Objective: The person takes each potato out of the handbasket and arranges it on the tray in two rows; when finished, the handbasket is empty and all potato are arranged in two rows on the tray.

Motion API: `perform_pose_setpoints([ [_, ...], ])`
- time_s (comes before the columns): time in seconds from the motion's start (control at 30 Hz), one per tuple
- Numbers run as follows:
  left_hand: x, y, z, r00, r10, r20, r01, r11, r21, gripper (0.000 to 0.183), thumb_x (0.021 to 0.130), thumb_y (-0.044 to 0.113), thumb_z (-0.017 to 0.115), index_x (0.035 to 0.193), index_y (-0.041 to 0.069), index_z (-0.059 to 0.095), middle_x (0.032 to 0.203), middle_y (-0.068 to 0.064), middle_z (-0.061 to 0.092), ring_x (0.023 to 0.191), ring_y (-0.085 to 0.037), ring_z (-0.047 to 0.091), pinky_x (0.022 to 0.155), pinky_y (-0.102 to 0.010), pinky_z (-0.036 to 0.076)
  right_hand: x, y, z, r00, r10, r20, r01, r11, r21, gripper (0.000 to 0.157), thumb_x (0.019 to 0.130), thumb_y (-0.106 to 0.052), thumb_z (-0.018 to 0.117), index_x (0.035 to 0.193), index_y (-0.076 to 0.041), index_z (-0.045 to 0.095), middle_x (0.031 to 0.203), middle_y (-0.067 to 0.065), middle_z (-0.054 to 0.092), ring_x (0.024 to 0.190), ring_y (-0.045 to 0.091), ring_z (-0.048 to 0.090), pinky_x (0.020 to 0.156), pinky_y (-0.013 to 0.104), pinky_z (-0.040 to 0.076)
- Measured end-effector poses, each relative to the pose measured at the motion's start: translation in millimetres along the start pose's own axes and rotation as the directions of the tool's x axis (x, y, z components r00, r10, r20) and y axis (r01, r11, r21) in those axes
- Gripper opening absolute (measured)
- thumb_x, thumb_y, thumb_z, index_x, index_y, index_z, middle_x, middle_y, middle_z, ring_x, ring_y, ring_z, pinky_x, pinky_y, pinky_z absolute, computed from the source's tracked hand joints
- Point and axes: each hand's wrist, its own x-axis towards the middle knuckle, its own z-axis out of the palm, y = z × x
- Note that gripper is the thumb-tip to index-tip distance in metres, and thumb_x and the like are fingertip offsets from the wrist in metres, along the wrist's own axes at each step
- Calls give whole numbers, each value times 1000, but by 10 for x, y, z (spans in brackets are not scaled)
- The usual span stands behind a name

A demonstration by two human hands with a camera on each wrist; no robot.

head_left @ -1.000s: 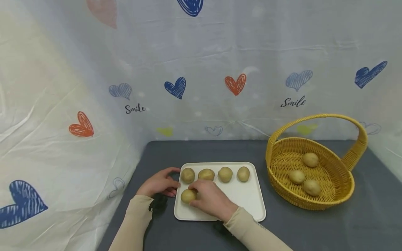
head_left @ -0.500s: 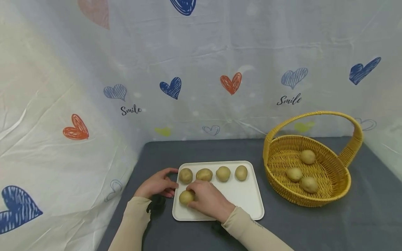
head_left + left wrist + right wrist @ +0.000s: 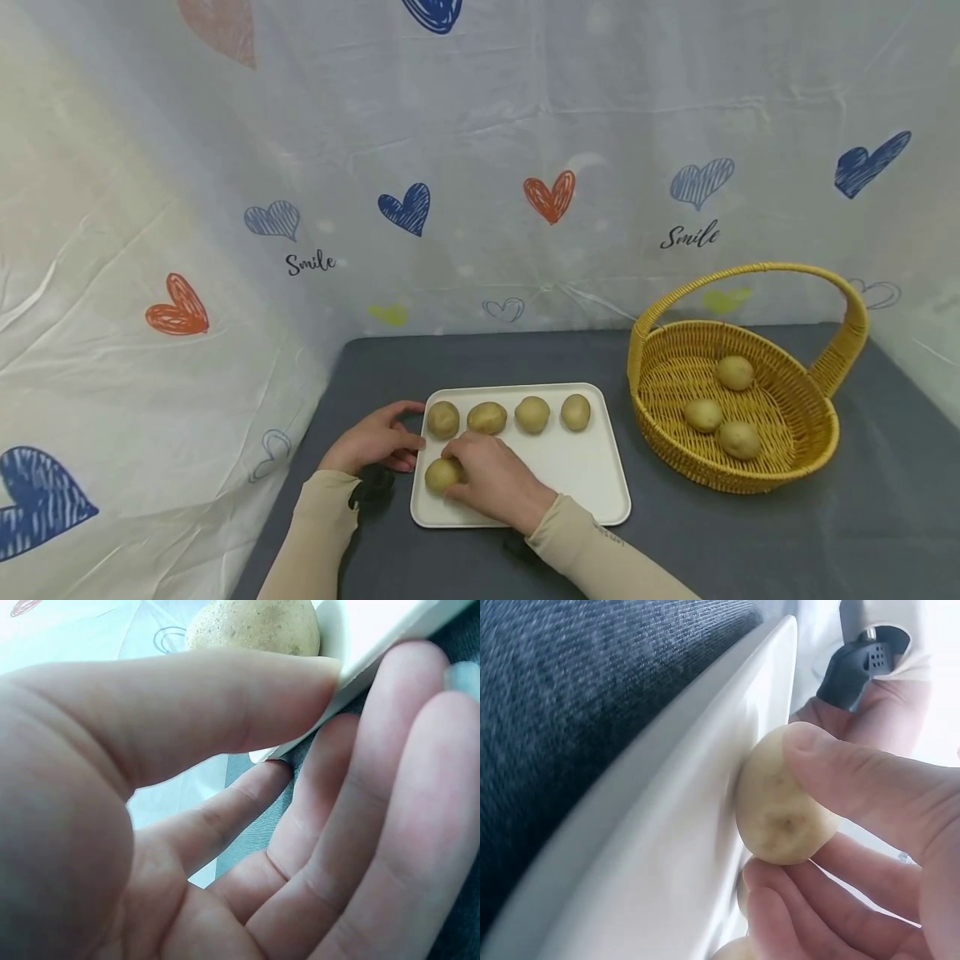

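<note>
In the head view, my right hand [image 3: 501, 483] pinches a yellowish potato [image 3: 442, 477] at the left front of a white rectangular tray [image 3: 577, 475]. The right wrist view has the thumb on one side of that potato [image 3: 784, 814] and the fingers on the other, close over the tray's surface. My left hand [image 3: 375, 439] rests at the tray's left edge, thumb and fingertips against the rim, fingers loosely bent. Along the tray's back lies a row of several potatoes, among them a round one [image 3: 532, 415] and a longer one [image 3: 487, 417], partly overlapped by my right hand.
A yellow wicker basket [image 3: 693, 467] with a tall arched handle [image 3: 757, 268] stands to the right of the tray, three potatoes inside. Dark grey cloth [image 3: 465, 358] covers the table. A white curtain [image 3: 480, 108] printed with hearts hangs behind and at the left.
My right hand and its potato have shifted slightly toward the tray's front edge. My left hand stays at the rim. The head view has turned a little to the right.
</note>
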Motion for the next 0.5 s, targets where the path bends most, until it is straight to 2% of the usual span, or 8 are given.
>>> perform_pose_setpoints([
  [0.27,-10,-7,2,1000,-6,-3,6,1000,2,70,94,15,83,157,15,52,86,-13,72,68,-18,74,67,-36,67,0,-16,-6,1000,2,-5,-2,1000,-27,40,83,-23,94,118,-10,78,109,-1,76,98,8,68,85,24,59],
  [0.5,-17,3,-14,1000,9,-2,-9,1000,7,69,95,17,82,157,14,51,85,-12,72,68,-17,74,69,-36,67,8,-11,-34,1000,19,6,-19,1000,13,43,85,-28,93,121,-9,78,111,0,77,98,8,69,84,25,59],
])
